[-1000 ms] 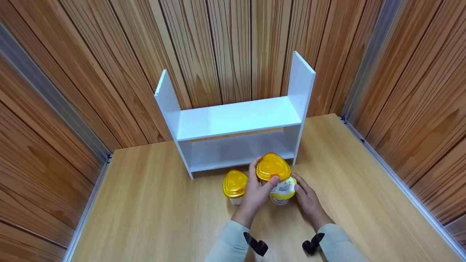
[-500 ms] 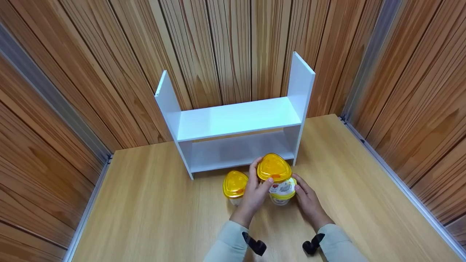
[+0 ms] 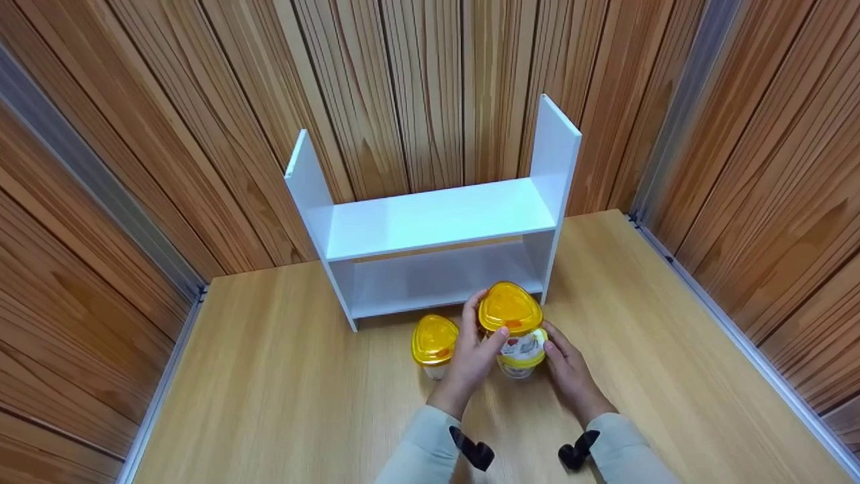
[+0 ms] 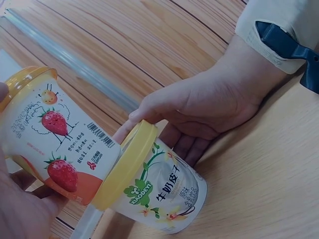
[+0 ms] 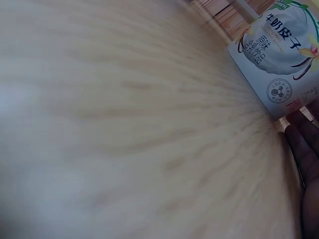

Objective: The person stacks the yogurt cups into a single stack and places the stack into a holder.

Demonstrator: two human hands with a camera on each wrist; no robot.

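Three yellow-lidded cups [image 3: 510, 308], one white shelf [image 3: 437, 218]

Both forearms reach forward from the bottom of the head view and converge, pale sleeves [image 3: 424, 447] ending short of bare wrists [image 3: 446, 399], a black wrist mount [image 3: 579, 452] at each cuff. The left hand [image 3: 470, 356] is curled in a grip, its fingers [image 3: 469, 310] raised along the far side, its thumb [image 3: 498, 339] slanting across the near side. The right hand [image 3: 568, 364] sits opposite and slightly lower, palm turned inward, its thumb stretched forward and remaining fingers bent below it in the left wrist view. The hands stay apart.
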